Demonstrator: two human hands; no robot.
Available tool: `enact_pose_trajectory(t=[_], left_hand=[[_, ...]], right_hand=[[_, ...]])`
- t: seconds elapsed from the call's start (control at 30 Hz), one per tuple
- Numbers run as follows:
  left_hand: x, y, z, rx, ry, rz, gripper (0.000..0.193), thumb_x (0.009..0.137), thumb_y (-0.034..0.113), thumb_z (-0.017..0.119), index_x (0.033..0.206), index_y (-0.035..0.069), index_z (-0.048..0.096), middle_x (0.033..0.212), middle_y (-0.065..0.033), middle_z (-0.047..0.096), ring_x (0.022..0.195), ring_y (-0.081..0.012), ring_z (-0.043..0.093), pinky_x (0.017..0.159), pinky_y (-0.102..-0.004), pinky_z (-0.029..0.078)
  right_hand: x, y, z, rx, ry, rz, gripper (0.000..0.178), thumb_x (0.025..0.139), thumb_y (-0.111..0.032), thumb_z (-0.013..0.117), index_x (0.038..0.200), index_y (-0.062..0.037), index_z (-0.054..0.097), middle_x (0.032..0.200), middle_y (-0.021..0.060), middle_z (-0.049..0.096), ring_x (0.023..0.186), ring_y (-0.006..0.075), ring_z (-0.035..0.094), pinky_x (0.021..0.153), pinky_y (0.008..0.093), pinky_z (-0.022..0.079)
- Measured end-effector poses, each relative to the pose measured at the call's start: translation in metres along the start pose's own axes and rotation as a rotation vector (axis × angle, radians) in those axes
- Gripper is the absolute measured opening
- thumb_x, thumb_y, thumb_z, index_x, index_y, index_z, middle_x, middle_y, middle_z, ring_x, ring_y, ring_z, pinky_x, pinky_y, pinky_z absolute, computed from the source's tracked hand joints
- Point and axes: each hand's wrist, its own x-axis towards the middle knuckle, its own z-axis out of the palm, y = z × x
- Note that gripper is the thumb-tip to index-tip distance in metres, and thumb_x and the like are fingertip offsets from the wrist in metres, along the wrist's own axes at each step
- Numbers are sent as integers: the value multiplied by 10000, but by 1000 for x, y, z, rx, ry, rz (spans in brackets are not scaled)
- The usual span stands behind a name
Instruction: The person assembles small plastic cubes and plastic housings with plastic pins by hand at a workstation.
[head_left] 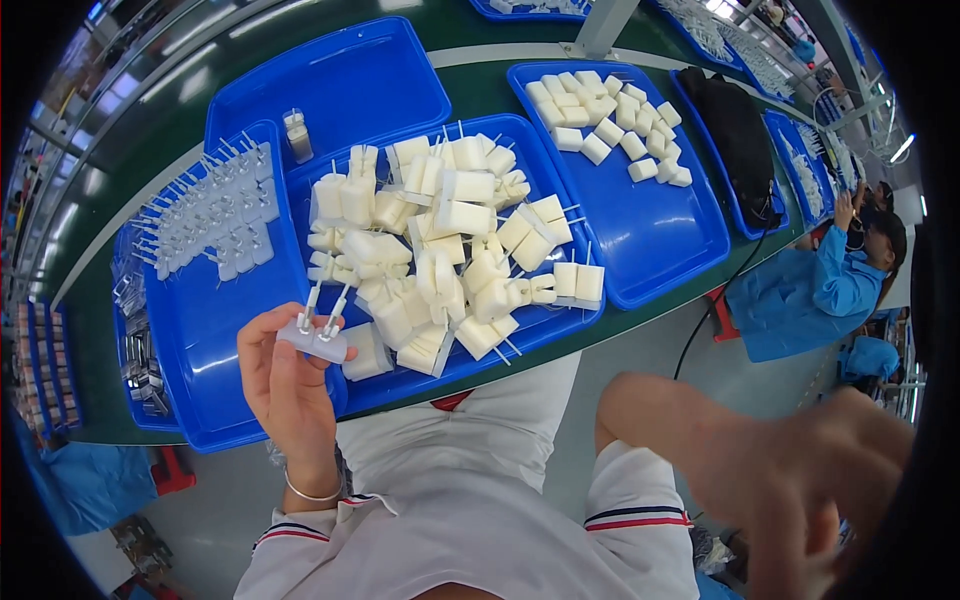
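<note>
Between its thumb and fingers, my left hand [288, 385] holds a translucent white plastic base with two upright pins [318, 343]. It is over the near edge of the left blue tray [215, 345], beside the middle tray [425, 380]. Rows of similar pinned bases [235, 225] stand in the left tray. A heap of cream-coloured blocks [455, 220] fills the middle tray, many of them paired on clear bases with pins poking out. My right hand [800, 470] is raised at the lower right, away from the trays. Motion blurs its fingers, and I see nothing clearly in it.
Loose cream blocks [610, 120] lie in the right blue tray [665, 245]. A small bottle [297, 135] stands in the back-left tray [390, 75]. Farther right, a black bag [735, 140] rests in another tray, with a cable hanging down. A person in blue [820, 290] sits along the bench.
</note>
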Motion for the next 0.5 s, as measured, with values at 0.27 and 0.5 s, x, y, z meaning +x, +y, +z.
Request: enact_pose_trajectory(t=[0.27, 0.5], left_hand=[[-9, 4, -5, 9, 18, -41, 211, 907, 116, 393, 1080, 1, 428, 1054, -139, 487, 898, -239, 588, 656, -336, 552], [-3, 4, -8, -10, 19, -29, 216, 905, 108, 396, 1087, -4, 432, 1005, -137, 512, 887, -245, 589, 651, -336, 550]], right_hand=[[-33, -7, 44, -111, -206, 47, 176, 671, -6, 628, 763, -139, 558, 808, -26, 510, 759, 131, 511, 770, 440, 352], [-50, -4, 67, -218, -322, 77, 128, 695, -31, 597, 737, -141, 547, 774, -32, 503, 726, 126, 512, 713, 396, 359]])
